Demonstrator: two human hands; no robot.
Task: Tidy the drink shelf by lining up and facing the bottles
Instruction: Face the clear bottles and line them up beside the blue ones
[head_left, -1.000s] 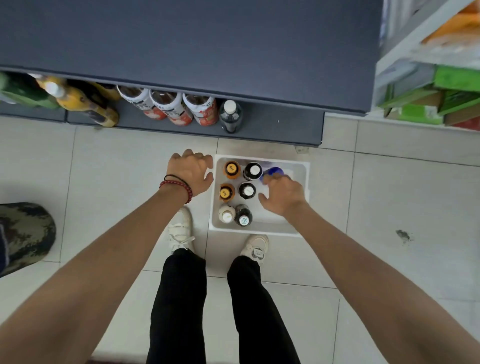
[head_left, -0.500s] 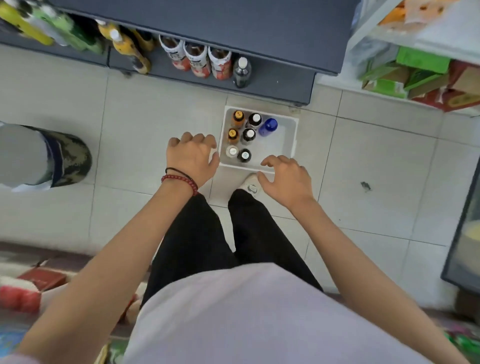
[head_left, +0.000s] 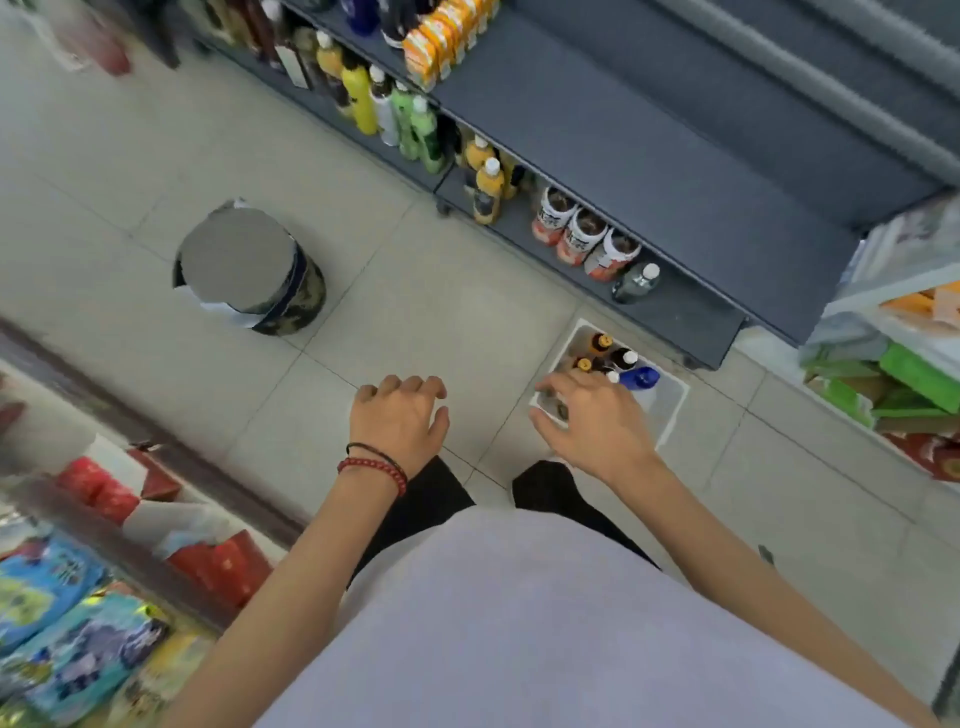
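You've straightened up from white bin (head_left: 670, 410): left hand (head_left: 400, 421), right hand (head_left: 592, 421) both came away empty, fingers loosely spread. Just beyond right hand: binned bottles (head_left: 623, 358); farther ahead: shelf row (head_left: 582, 236), awaiting facing.

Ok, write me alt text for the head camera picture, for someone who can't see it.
Seen from above, a person's left hand and right hand hang open over a tiled floor, the right one above a white bin of bottles. Beyond it, a dark bottom shelf holds a row of drink bottles.
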